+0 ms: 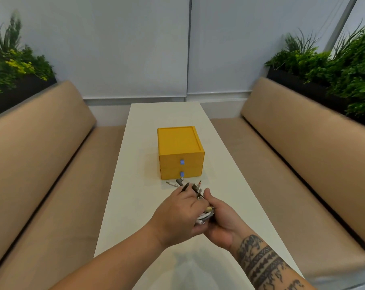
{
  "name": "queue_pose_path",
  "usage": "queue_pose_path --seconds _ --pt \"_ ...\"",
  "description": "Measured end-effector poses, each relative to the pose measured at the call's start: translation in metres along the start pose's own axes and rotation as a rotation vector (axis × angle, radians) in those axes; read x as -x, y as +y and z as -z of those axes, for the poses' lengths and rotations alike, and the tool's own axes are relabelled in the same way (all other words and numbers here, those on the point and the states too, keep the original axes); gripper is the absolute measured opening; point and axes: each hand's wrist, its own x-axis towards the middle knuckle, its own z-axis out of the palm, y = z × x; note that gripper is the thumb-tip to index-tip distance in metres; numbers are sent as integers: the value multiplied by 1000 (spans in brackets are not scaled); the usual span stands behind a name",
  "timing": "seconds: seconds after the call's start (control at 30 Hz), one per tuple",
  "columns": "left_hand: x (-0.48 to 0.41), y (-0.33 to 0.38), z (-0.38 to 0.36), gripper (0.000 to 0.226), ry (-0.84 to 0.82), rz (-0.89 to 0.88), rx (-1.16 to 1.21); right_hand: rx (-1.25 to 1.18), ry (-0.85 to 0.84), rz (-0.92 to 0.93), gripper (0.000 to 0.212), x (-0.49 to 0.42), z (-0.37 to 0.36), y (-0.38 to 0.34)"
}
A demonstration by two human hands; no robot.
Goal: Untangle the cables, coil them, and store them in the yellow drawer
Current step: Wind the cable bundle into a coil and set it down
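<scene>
A yellow two-drawer box (pixel 180 147) stands in the middle of the white table (pixel 139 155). Both drawers are closed, each with a small blue knob (pixel 182 162). Just in front of the box, above the table, both my hands hold a tangled bundle of white and black cables (pixel 204 217). My left hand (pixel 177 214) grips the bundle from the left and my right hand (pixel 219 218) cups it from the right. Several plug ends (pixel 190 185) stick out beyond my fingers toward the box. Most of the bundle is hidden between my palms.
Tan padded benches (pixel 51 164) run along both long sides of the narrow table. Dark planters with green plants (pixel 334 65) sit behind each bench back. A pale wall closes off the far end of the table.
</scene>
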Motion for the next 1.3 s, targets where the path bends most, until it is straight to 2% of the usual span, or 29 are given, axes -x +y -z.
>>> queue_pose_path --seconds 0.13,0.27,0.33,0.47,0.57,0.63,0.7,0.73,0.8,0.87,0.93,1.0,1.03,1.1,1.17,1.23,1.3 --pt "0 0 7 25 -47 -58 -31 -76 -4 -29 39 2 5 -3" --pt "-7 1 18 65 -205 -34 95 -123 13 -23 32 3 1 1" --pt "-11 0 19 73 -180 -4 169 -143 -13 18 31 3 1 4" --pt "-15 4 19 58 156 192 412 -200 22 84 28 -2 2 4" --pt "-24 9 21 28 524 525 597 -280 65 71 23 -8 3 4" --pt "-27 3 19 23 594 778 728 -292 63 80 29 -13 6 6" --pt "-24 -5 17 28 477 1012 940 -287 55 101 31 -16 7 6" --pt "-20 -9 17 42 381 1121 1075 -258 44 119 28 -17 8 5" --pt "-14 -12 22 71 114 1309 1382 -147 12 165 23 -17 11 1" --pt "-9 -12 29 83 -127 1413 1601 -12 -46 211 22 -16 15 -3" --pt "-4 -16 33 93 -189 1477 1721 171 -131 242 29 -17 18 -2" --pt "-2 -18 32 100 -228 1534 1769 341 -144 242 41 -23 27 0" --pt "-1 -18 30 101 -255 1565 1772 396 -138 231 41 -27 31 1" --pt "1 -18 23 93 -317 1591 1750 497 -119 225 37 -35 37 4" --pt "6 -17 15 70 -374 1549 1701 566 -112 219 34 -41 39 5" --pt "9 -17 6 48 -352 1519 1615 614 -104 221 35 -46 40 6" --pt "12 -18 -3 36 -280 1517 1489 647 -120 200 44 -50 41 7"
